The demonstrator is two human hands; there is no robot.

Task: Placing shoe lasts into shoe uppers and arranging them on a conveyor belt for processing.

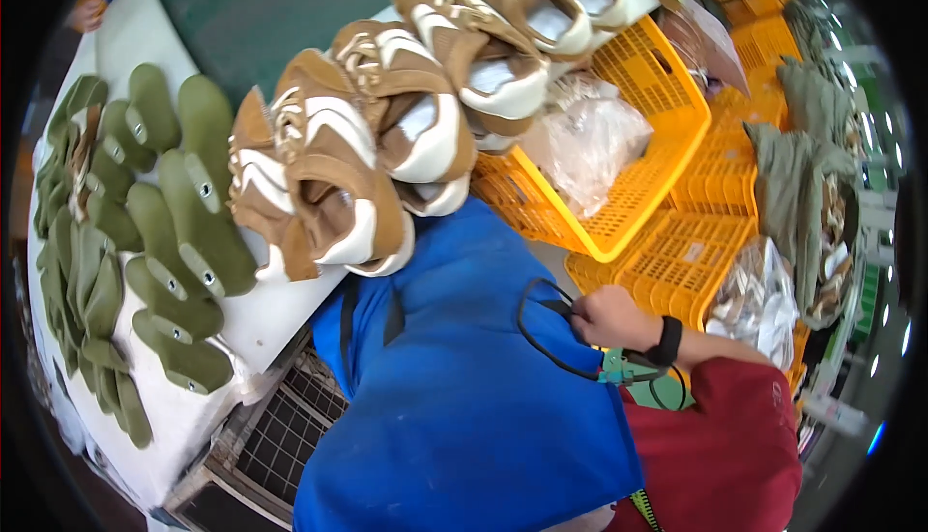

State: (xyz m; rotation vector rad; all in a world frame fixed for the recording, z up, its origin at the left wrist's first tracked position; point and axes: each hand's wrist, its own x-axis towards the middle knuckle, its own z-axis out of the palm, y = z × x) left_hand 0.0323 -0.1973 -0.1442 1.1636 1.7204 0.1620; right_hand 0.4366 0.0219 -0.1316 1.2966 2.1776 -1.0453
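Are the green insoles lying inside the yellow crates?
No, the green insoles lie spread on the white table, left of the yellow crates.

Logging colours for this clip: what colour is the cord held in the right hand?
Black. The cord loops from the right hand over the blue apron, clearest in the head view.

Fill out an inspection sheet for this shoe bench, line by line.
Surface: white table, crowded along its length.
Job's things: row of brown-and-white shoes; green insoles spread at the left.
Clutter: yellow crates holding clear plastic bags; olive cloth at the right.
Grippers: right hand closed on a black cord, black wristband behind it; left hand not in view.
Cables: the black cord loops over the blue apron, running to a teal clip.
Surroundings: wire grate below the table.
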